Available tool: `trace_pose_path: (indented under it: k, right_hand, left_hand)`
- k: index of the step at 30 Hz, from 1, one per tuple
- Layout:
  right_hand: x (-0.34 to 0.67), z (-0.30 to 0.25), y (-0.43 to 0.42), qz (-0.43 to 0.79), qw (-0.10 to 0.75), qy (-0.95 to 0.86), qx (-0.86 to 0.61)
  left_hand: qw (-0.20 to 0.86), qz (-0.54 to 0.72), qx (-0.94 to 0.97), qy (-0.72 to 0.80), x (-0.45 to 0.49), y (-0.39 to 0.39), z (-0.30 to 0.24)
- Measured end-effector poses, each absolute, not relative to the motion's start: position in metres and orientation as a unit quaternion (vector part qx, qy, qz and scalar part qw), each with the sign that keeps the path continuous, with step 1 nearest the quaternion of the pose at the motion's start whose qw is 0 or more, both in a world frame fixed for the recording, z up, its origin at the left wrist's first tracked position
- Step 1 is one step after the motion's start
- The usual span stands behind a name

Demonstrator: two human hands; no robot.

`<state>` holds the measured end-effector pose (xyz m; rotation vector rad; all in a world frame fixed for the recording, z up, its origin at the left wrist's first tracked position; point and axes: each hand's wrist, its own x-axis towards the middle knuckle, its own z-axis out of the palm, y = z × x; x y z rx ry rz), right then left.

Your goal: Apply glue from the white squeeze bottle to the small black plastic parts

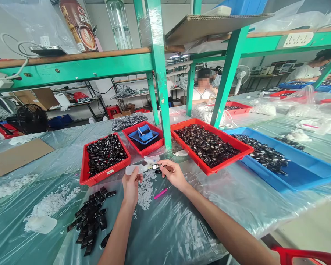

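Note:
My left hand [130,188] is closed round a small translucent white squeeze bottle [132,169], its nozzle pointing right. My right hand [175,176] pinches a small shiny black plastic part [156,166] with a light-coloured end. The nozzle meets or nearly meets that part; I cannot tell whether they touch. Below the hands lies a scatter of tiny white pieces [145,193]. A pink-handled tool [161,194] rests just right of them. To the left of my left forearm is a loose heap of black parts [91,219].
Red trays [84,162] [209,171] of black parts flank a green post [162,92]. A smaller red tray [143,151] holds blue containers. Farther right is a blue tray [300,165]. A green shelf [99,68] crosses overhead. Co-workers [202,88] sit beyond.

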<state>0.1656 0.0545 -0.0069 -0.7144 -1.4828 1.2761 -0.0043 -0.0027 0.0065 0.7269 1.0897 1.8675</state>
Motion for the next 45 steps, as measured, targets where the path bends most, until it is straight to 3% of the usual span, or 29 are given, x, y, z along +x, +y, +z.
trace_pose_path:
  k: [45]
  right_hand:
    - [0.1642,-0.011,0.0526,0.478,0.518,-0.637,-0.311]
  left_hand:
    - [0.408,0.747,0.289,0.439,-0.0032,-0.0034,0.0082]
